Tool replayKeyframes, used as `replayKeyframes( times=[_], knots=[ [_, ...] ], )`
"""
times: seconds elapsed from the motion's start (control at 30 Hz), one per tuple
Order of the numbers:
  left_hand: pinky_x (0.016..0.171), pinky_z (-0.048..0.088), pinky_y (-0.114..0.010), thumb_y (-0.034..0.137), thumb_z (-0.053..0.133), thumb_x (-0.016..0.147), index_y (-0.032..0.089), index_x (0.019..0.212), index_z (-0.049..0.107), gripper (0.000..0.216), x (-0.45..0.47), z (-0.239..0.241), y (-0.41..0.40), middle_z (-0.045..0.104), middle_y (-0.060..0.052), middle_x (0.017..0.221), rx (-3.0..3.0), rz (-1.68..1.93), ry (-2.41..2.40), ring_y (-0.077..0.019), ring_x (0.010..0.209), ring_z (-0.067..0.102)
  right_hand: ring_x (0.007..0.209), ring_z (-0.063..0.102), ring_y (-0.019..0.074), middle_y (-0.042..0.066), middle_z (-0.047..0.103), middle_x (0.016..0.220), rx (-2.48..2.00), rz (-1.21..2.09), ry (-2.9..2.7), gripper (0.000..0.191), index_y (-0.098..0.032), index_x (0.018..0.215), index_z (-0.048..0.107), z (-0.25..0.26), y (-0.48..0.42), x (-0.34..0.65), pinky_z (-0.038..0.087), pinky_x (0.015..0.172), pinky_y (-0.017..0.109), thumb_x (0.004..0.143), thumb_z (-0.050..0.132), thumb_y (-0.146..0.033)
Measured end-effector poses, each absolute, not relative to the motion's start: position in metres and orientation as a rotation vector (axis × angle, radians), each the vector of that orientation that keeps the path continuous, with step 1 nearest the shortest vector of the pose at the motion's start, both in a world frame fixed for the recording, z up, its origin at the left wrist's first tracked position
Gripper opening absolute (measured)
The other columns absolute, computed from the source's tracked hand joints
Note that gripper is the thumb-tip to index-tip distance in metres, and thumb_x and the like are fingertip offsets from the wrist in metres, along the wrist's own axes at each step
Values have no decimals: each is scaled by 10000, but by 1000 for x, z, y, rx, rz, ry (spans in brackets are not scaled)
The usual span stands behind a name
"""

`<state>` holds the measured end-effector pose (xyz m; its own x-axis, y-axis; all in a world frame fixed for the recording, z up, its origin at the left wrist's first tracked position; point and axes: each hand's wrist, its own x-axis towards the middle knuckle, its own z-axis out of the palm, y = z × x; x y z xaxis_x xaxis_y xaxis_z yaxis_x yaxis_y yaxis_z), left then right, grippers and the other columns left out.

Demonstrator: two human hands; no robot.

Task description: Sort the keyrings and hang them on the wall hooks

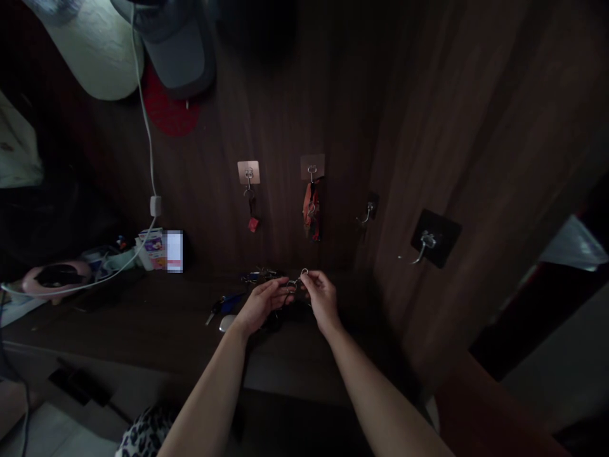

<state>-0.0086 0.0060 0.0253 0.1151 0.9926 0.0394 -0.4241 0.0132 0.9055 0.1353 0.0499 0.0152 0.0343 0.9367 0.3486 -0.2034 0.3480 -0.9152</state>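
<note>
My left hand [261, 303] and my right hand [320, 298] are raised close together in front of a dark wooden wall. Between their fingertips is a small metal key ring [297, 282], pinched by both hands. A dark cord or strap [285, 306] seems to hang from it, though it is hard to see in the shadow. Just beyond my left hand, a bunch of keys [257, 276] lies on a dark wooden shelf [143, 317]. A blue-handled key [227, 304] lies nearer, below my left fingers.
Adhesive wall hooks hold a red-tagged key [252, 212] and an orange strap bundle [311, 209]; two further metal hooks [425, 241] stand to the right. A white cable [153, 158], a plug, cards and a pink object [56, 278] sit at the left.
</note>
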Motion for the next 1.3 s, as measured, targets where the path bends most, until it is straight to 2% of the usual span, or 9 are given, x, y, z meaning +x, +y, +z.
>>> replayKeyframes(
  times=[0.23,0.4,0.57,0.7,0.87,0.97,1.17,1.3],
  knots=[
    [780,420,-253,254,683,700,179,1040,631,352,-6,23,4,658,-59,1010,1140,1329,822,-112,747,593,551,529,119,-29,567,616,-773,1069,-1130,282,-191,727,551,15,53,136,380,469,216,663,642,-450],
    [803,403,-240,293,649,728,152,880,679,210,-6,21,4,669,-32,839,1238,1313,885,-131,788,580,558,543,119,-32,563,632,-750,1092,-1072,272,-194,741,539,15,54,137,385,461,215,669,642,-436],
    [793,405,-237,300,668,705,143,797,650,183,-5,21,4,657,-24,798,1244,1348,909,-137,787,578,582,575,130,-17,584,665,-693,1149,-1056,279,-190,758,535,16,53,137,411,466,219,671,644,-432],
    [763,416,-226,239,703,673,174,891,602,249,-4,22,4,657,-10,838,1184,1368,870,-111,754,586,573,588,128,-16,596,658,-644,1208,-1047,281,-189,760,531,17,52,136,419,465,217,665,655,-423],
    [828,420,-271,211,698,677,168,1045,591,385,-3,24,3,662,-70,994,1201,1340,831,-155,887,600,563,599,130,-11,619,651,-616,1231,-1075,274,-188,753,541,19,50,134,425,472,223,660,663,-415],
    [849,412,-278,228,687,691,157,1034,614,357,-3,23,4,663,-84,1017,1230,1321,835,-165,917,599,561,604,130,-11,627,653,-608,1238,-1082,274,-185,749,543,19,49,134,416,472,220,658,667,-413],
    [785,425,-238,298,639,739,168,1019,635,309,-5,22,3,670,-48,938,1236,1311,879,-124,790,593,571,610,139,-14,623,646,-647,1199,-1057,284,-186,746,535,19,50,134,411,461,217,650,672,-416],
    [786,421,-233,312,648,729,169,1019,640,323,-5,24,2,658,-51,973,1217,1308,850,-124,794,584,591,622,156,-3,632,667,-654,1183,-1064,300,-188,747,533,19,50,134,430,465,231,647,667,-438]
  ],
)
